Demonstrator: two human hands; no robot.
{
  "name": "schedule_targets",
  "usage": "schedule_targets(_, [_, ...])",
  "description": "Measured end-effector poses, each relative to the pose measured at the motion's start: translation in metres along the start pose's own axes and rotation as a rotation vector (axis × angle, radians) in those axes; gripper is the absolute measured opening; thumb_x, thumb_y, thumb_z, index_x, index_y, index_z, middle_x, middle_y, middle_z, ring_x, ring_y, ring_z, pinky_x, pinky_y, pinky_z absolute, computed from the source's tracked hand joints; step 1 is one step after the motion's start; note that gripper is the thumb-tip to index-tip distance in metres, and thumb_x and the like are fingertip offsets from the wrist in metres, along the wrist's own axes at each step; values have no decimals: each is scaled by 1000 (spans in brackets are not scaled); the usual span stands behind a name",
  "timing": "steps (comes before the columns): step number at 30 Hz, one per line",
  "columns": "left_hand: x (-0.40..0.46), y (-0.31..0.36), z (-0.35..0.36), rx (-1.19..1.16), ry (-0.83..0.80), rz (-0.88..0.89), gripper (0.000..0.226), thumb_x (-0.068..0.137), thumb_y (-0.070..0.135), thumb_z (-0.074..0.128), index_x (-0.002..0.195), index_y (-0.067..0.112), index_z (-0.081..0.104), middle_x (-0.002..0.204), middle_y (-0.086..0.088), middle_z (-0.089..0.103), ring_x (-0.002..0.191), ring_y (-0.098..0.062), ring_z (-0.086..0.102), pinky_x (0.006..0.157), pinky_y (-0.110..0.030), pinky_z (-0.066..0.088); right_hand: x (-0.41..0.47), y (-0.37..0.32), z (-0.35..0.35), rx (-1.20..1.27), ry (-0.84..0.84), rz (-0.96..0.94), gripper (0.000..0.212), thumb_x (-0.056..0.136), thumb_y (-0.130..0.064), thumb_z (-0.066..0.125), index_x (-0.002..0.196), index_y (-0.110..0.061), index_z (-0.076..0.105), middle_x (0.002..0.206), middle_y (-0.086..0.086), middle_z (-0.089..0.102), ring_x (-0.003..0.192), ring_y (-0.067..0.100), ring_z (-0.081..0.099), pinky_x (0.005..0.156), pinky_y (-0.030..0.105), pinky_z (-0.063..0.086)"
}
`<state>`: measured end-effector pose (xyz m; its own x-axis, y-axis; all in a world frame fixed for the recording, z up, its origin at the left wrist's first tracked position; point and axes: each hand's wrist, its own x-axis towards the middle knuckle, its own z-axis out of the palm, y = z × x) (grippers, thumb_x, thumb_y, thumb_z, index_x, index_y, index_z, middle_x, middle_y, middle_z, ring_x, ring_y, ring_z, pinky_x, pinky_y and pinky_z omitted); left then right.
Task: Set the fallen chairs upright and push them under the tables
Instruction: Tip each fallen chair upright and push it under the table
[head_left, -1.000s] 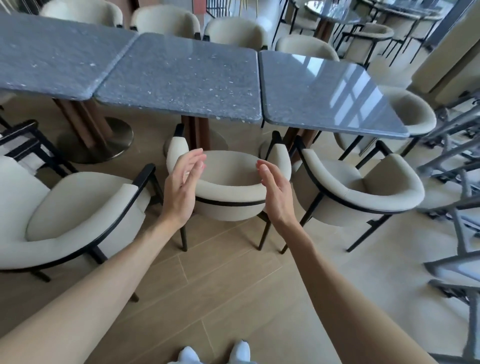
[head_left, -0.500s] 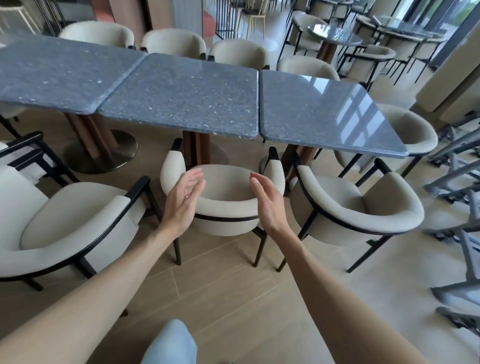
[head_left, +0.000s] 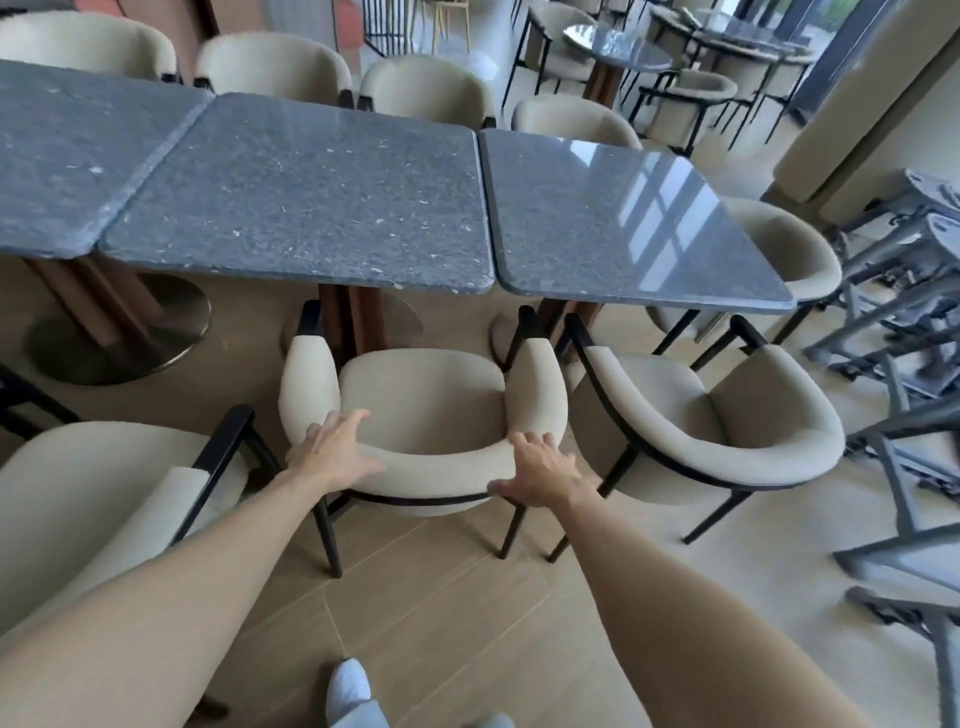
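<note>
Beneath the grey table (head_left: 311, 208) the upright chair (head_left: 426, 410) awaits pushing in, left hand (head_left: 332, 447) and right hand (head_left: 540, 473) resting open-fingered on its backrest.

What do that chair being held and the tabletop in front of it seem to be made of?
Chair: cream, nubby fabric upholstery, looks matte and soft, on thin black legs, probably metal or painted wood. Tabletop: grey speckled stone or a stone-look slab, polished; the neighbouring top reflects windows.

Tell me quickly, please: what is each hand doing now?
Left hand: open, fingers spread, resting on the backrest of the middle chair.
Right hand: open, palm down on the same backrest, not clearly gripping.
</note>
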<state>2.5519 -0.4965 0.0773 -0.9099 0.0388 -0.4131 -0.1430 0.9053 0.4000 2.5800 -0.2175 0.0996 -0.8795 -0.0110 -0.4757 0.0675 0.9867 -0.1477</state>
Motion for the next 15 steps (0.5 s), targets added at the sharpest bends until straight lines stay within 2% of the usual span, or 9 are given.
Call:
schedule_targets(3, [13, -5, 18, 79, -140, -24, 98, 77, 46, 82, 155, 29, 25, 155, -4, 33, 140, -32, 36, 105, -58, 42, 19, -10, 23, -116, -119, -4, 87, 84, -52, 73, 150, -14, 30, 150, 8, 34, 139, 30, 31, 104, 66, 39])
schedule_targets(7, [35, 1, 47, 210, -235, -42, 107, 74, 42, 85, 158, 29, 18, 159, -1, 28, 146, -30, 24, 110, -62, 35, 49, -18, 48, -173, -161, -44, 95, 81, -50, 77, 151, -13, 26, 147, 8, 35, 138, 29, 31, 101, 72, 37])
schedule_targets(12, [72, 10, 80, 349, -285, -22, 117, 71, 47, 86, 159, 32, 11, 163, 8, 18, 151, -23, 13, 109, -73, 28, 91, -13, 71, -285, -143, -122, 110, 77, -54, 79, 156, -15, 14, 154, 9, 26, 146, 32, 20, 106, 62, 32])
schedule_targets(15, [95, 11, 92, 359, -337, -5, 121, 68, 42, 90, 160, 31, 11, 165, 6, 15, 153, -27, 9, 109, -75, 26, 114, -4, 78, -358, -147, -174, 109, 73, -54, 82, 154, -15, 20, 150, 8, 32, 142, 32, 26, 108, 60, 33])
